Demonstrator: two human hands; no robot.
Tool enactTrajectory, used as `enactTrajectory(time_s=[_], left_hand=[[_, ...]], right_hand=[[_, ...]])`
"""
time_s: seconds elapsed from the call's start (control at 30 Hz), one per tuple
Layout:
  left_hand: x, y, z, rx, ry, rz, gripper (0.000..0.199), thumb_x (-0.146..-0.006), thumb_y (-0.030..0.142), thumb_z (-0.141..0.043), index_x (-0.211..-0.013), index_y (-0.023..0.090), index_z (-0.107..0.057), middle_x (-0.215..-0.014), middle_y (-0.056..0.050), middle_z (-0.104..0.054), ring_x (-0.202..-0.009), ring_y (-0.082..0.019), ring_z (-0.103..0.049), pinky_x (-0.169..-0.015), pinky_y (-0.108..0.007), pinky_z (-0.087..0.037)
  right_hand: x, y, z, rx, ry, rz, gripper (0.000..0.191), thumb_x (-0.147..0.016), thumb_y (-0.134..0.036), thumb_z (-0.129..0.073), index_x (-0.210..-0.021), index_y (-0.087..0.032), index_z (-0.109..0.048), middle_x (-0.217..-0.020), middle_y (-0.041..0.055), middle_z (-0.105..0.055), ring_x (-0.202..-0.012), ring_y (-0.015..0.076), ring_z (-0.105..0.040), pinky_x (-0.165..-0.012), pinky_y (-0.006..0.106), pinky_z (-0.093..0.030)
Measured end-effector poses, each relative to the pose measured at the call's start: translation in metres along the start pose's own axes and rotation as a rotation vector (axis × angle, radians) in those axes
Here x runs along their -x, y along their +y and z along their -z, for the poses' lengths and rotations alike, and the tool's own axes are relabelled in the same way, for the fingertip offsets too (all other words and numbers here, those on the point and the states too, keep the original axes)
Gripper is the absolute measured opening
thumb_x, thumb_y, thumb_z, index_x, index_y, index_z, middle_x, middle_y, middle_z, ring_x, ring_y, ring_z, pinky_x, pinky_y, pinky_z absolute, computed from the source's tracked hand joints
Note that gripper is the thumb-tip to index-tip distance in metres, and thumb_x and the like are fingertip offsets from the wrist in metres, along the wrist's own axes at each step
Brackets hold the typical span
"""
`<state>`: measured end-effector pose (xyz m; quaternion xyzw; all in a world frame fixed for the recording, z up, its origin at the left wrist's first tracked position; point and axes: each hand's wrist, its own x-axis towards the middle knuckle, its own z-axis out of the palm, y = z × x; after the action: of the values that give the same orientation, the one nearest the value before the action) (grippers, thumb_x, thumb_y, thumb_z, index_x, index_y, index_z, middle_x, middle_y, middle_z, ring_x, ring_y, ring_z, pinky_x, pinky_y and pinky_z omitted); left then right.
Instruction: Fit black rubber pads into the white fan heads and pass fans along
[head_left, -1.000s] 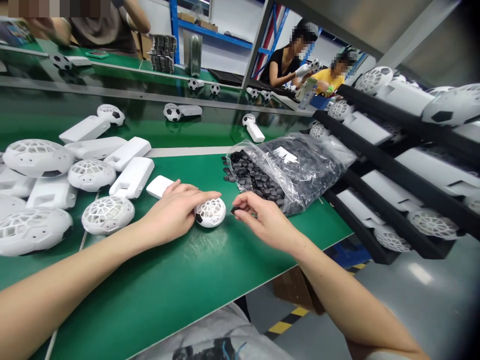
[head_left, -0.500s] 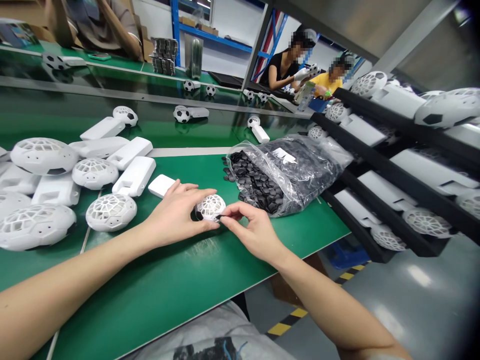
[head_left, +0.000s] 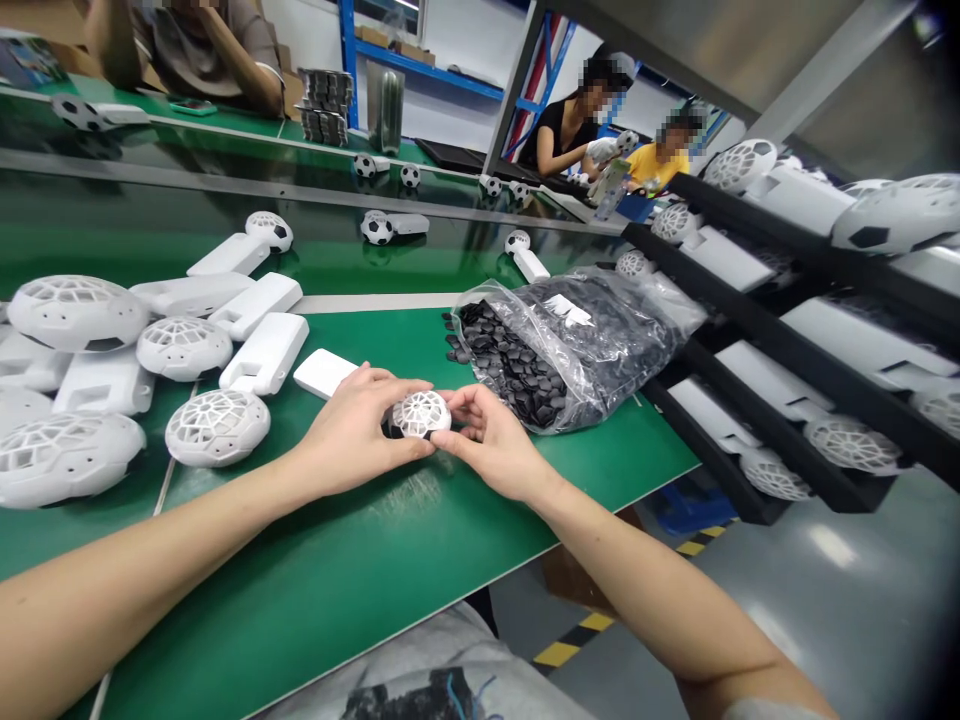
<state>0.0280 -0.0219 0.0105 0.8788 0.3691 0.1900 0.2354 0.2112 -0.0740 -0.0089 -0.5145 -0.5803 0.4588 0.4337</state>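
Note:
Above the green table (head_left: 315,600), my left hand (head_left: 367,418) is wrapped around the ball-shaped head of a white handheld fan (head_left: 421,412), with thumb in front and fingers behind. Its head has a soccer-ball lattice on top and dark patches low on the side. The white handle (head_left: 325,373) sticks out to the left behind my hand. My right hand (head_left: 491,435) closes on the right side of the same head, its thumb pressed on the lower front beside a black patch. Just behind my right hand lies an open clear bag of small black pieces (head_left: 517,370).
Several white fans (head_left: 217,428) lie piled at left. On the right stands a black rack (head_left: 765,500) loaded with more fans. Beyond the table, moving belts (head_left: 315,240) carry soccer-ball fans. Co-workers (head_left: 566,135) sit across the line.
My right hand has moved from pinching a small black piece at the fan head to pressing against its side. Fans on the near belt shifted right; those on the far belt shifted left.

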Motion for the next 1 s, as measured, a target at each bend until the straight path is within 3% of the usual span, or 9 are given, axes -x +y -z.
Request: enactTrajectory(time_s=[0.07, 0.13, 0.2, 0.3, 0.4, 0.53, 0.67, 0.83, 1.0], left_hand=[[0.000, 0.001, 0.001, 0.004, -0.036, -0.024, 0.059, -0.068, 0.050, -0.063, -0.118, 0.020, -0.054, -0.109, -0.007, -0.061, -0.109, -0.028, -0.048, -0.107, -0.052, -0.017], [0.000, 0.002, 0.003, -0.013, -0.063, -0.026, 0.065, -0.066, 0.057, -0.063, -0.119, 0.020, -0.053, -0.113, -0.008, -0.060, -0.115, -0.030, -0.044, -0.108, -0.055, -0.012], [0.000, 0.003, 0.006, -0.038, -0.075, -0.004, 0.067, -0.064, 0.060, -0.063, -0.117, 0.020, -0.054, -0.113, -0.009, -0.060, -0.118, -0.032, -0.041, -0.108, -0.057, -0.009], [0.002, 0.004, 0.008, -0.030, -0.156, 0.005, 0.056, -0.070, 0.053, -0.061, -0.118, 0.026, -0.054, -0.122, -0.007, -0.056, -0.127, -0.034, -0.032, -0.107, -0.060, -0.011], [0.007, 0.004, 0.005, 0.054, -0.217, 0.010, 0.058, -0.072, 0.046, -0.060, -0.126, 0.030, -0.045, -0.134, -0.004, -0.047, -0.136, -0.034, -0.015, -0.106, -0.057, -0.020], [0.012, 0.004, -0.001, 0.119, -0.181, 0.013, 0.059, -0.073, 0.043, -0.060, -0.126, 0.024, -0.042, -0.137, -0.007, -0.042, -0.138, -0.031, -0.009, -0.107, -0.050, -0.026], [0.009, 0.002, 0.005, 0.147, -0.277, -0.038, 0.053, -0.073, 0.032, -0.059, -0.124, 0.028, -0.043, -0.139, -0.002, -0.039, -0.138, -0.025, -0.012, -0.109, -0.046, -0.024], [0.007, 0.001, 0.011, 0.162, -0.315, -0.051, 0.055, -0.073, 0.029, -0.059, -0.125, 0.027, -0.042, -0.140, -0.001, -0.039, -0.138, -0.023, -0.012, -0.110, -0.044, -0.023], [0.008, 0.000, 0.009, 0.163, -0.307, -0.063, 0.058, -0.072, 0.028, -0.060, -0.126, 0.025, -0.041, -0.140, -0.002, -0.039, -0.138, -0.023, -0.011, -0.111, -0.043, -0.020]], right_hand=[[-0.003, 0.001, 0.013, 0.118, 0.024, 0.058, 0.019, -0.075, -0.026, -0.064, -0.087, -0.020, -0.051, -0.099, 0.0043, -0.061, -0.091, 0.0169, -0.057, -0.071, 0.029, -0.046], [-0.007, 0.002, 0.030, 0.360, 0.122, 0.124, 0.006, -0.078, -0.023, -0.061, -0.080, -0.019, -0.059, -0.086, 0.0027, -0.060, -0.082, 0.0155, -0.057, -0.075, 0.030, -0.045], [-0.009, 0.002, 0.045, 0.639, 0.204, 0.147, 0.005, -0.079, -0.021, -0.061, -0.076, -0.018, -0.064, -0.082, 0.0028, -0.058, -0.078, 0.0153, -0.055, -0.076, 0.031, -0.043], [-0.010, 0.002, 0.055, 0.900, 0.130, 0.095, 0.007, -0.078, -0.023, -0.065, -0.084, -0.021, -0.068, -0.087, 0.0040, -0.060, -0.086, 0.0185, -0.054, -0.078, 0.032, -0.043], [-0.010, 0.001, 0.052, 1.013, 0.054, 0.038, 0.008, -0.079, -0.023, -0.064, -0.087, -0.022, -0.067, -0.089, 0.0042, -0.061, -0.091, 0.0204, -0.054, -0.078, 0.032, -0.042], [-0.007, -0.001, 0.046, 0.963, 0.035, 0.065, 0.003, -0.078, -0.018, -0.064, -0.080, -0.019, -0.062, -0.081, 0.0015, -0.059, -0.079, 0.0166, -0.055, -0.070, 0.028, -0.042], [0.002, -0.006, 0.041, 0.680, -0.022, 0.157, 0.007, -0.084, -0.016, -0.053, -0.086, -0.020, -0.058, -0.071, -0.0030, -0.058, -0.064, 0.0107, -0.052, -0.062, 0.024, -0.042], [0.011, -0.015, 0.030, 0.460, -0.055, 0.154, 0.012, -0.084, -0.018, -0.056, -0.094, -0.021, -0.062, -0.079, -0.0012, -0.063, -0.067, 0.0110, -0.058, -0.064, 0.024, -0.047], [0.010, -0.019, 0.024, 0.606, -0.004, 0.457, 0.012, -0.085, -0.021, -0.057, -0.086, -0.023, -0.068, -0.085, 0.0025, -0.063, -0.081, 0.0149, -0.058, -0.076, 0.030, -0.048]])
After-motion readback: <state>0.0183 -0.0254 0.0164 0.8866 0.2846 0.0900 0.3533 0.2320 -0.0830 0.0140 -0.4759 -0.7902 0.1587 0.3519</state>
